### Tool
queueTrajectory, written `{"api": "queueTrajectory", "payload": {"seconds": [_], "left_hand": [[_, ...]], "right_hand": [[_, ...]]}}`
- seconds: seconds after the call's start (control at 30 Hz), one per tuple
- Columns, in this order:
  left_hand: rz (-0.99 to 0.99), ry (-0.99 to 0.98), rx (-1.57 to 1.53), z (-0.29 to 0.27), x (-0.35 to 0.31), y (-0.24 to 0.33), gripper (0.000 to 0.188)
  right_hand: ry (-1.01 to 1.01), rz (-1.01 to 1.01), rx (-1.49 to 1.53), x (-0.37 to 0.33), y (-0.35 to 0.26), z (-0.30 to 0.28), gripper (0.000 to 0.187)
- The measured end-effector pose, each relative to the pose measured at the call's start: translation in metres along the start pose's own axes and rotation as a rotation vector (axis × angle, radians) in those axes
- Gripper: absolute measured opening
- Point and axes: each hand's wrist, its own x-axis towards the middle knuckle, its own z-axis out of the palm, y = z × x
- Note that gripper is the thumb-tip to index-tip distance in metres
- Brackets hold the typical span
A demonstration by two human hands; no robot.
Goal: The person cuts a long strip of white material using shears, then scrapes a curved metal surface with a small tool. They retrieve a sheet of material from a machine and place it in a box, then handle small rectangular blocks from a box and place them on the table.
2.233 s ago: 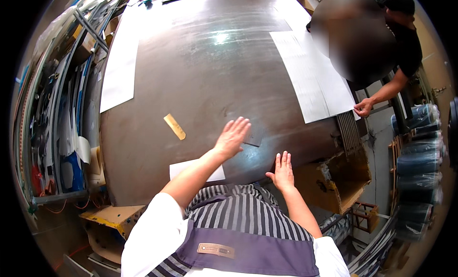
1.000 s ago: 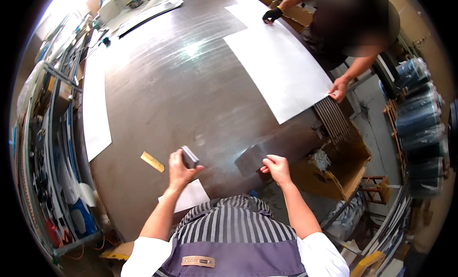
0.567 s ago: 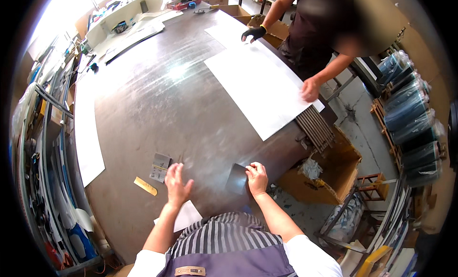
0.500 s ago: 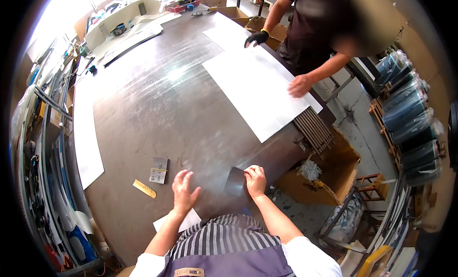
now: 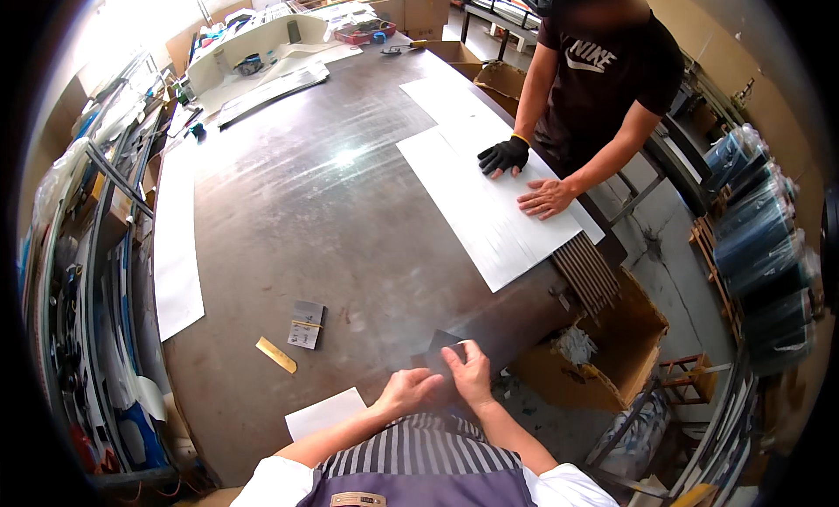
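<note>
Close to my body, over the table's near edge, my right hand pinches a small dark grey sheet. My left hand is beside it, with fingers closed together near the sheet's lower edge; what they hold, if anything, is hidden. Left of my hands, a stack of small grey plates, bound with a rubber band, lies on the table. Next to it is a narrow brass-coloured strip. A white sheet lies partly behind my left forearm.
Across the dark table, a co-worker presses both hands, one in a black glove, on large white sheets. Metal rods lie at the right edge above an open cardboard box. A long white sheet lines the left edge.
My left hand has moved right, from spread fingers to closed beside the dark sheet. My right hand has lowered with the sheet. The co-worker's hands have come to rest flat. My view has shifted.
</note>
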Motion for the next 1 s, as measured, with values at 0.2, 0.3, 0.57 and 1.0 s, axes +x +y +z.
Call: {"api": "queueTrajectory", "payload": {"seconds": [0.2,0.3,0.57,1.0], "left_hand": [[0.197,-0.097,0.255,-0.002,-0.004,-0.008,0.043],[0.159,-0.003,0.122,-0.007,-0.006,-0.014,0.042],[0.037,-0.232,-0.843,-0.029,-0.005,0.007,0.015],[0.32,0.177,0.331,-0.069,0.017,-0.016,0.016]], "right_hand": [[-0.018,-0.184,-1.168,0.04,0.101,-0.041,0.006],[-0.029,-0.113,-0.98,0.051,0.06,-0.041,0.014],[-0.579,0.425,0.696,-0.016,-0.025,0.014,0.047],[-0.44,0.272,0.35,-0.02,0.059,0.055,0.053]]}}
